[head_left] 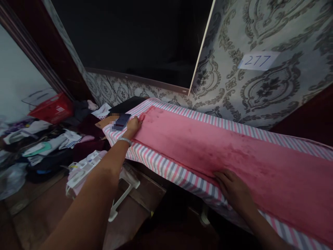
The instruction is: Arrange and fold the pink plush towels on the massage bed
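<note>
A long pink cloth [182,139] with darker, damp-looking patches lies spread flat over a pink, grey and white striped cover [161,166]. At the cloth's far left end, my left hand [133,127] is closed on its bunched corner; a bracelet circles that wrist. My right hand [231,185] is at the near edge, its fingers pressed together on the cloth's border, the thumb partly hidden. Just left of my left hand lies a dark phone [122,122]. The right end of the cloth runs out of view.
A large dark television [137,41] hangs above, beside a paper label [258,60] on patterned wallpaper. Piled clothes [49,146] and a red basket [53,108] fill the left. White power strips [82,172] and a white stand leg [123,198] are below my left arm.
</note>
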Motion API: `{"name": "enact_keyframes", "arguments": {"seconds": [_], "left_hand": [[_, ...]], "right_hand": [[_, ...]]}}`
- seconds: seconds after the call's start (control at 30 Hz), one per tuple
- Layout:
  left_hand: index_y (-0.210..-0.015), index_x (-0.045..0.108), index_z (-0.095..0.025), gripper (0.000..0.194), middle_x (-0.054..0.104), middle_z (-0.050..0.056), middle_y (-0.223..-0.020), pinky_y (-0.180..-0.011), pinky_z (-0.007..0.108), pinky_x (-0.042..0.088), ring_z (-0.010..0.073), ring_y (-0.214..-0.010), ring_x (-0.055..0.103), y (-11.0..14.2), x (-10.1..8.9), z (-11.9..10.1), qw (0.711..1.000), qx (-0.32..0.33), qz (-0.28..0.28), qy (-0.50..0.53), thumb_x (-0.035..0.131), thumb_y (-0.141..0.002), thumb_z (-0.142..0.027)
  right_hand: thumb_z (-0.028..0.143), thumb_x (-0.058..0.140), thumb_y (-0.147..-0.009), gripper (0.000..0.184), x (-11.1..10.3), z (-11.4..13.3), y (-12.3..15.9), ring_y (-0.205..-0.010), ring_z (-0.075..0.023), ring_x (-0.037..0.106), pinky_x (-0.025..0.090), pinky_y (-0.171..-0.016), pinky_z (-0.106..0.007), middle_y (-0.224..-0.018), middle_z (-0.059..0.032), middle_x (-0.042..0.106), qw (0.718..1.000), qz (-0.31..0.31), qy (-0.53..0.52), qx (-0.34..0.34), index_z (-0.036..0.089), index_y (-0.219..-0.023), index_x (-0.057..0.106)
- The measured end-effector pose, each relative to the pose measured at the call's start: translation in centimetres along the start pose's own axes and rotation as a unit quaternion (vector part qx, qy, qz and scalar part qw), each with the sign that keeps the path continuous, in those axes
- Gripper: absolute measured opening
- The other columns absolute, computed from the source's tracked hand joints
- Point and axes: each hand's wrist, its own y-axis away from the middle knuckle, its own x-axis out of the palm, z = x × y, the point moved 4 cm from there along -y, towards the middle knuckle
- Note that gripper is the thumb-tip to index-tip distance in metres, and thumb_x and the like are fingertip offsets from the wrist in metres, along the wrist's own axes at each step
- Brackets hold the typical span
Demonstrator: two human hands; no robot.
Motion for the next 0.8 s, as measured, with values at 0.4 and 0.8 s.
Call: {"name": "enact_keyframes", "arguments": {"seconds": [0.4,0.8], "left_hand": [[-0.097,0.068,-0.015,0.023,0.067,0.017,-0.106,-0.089,0.039,0.047,0.0296,-0.102,0.063,3.4,0.9,-2.9,0.980,0.187,-0.068,0.004,0.048,-0.090,-0.024],[-0.103,0.066,-0.016,0.027,0.065,0.019,-0.114,-0.092,0.045,0.046,0.0339,-0.110,0.059,4.3,2.1,-2.2,0.980,0.170,-0.101,-0.038,0.044,-0.094,-0.028]], "right_hand": [[0.029,0.042,-0.102,0.032,0.9,0.7,-6.3,-0.094,-0.0228,0.070,0.059,-0.082,-0.037,-0.104,-0.0106,0.073,0.995,0.027,-0.096,0.018,0.021,-0.111,0.072],[0.030,0.046,-0.094,0.031,3.8,-1.4,-15.3,-0.088,-0.0231,0.072,0.057,-0.076,-0.036,-0.099,-0.0095,0.076,0.974,0.085,-0.203,0.056,0.020,-0.100,0.075]]}}
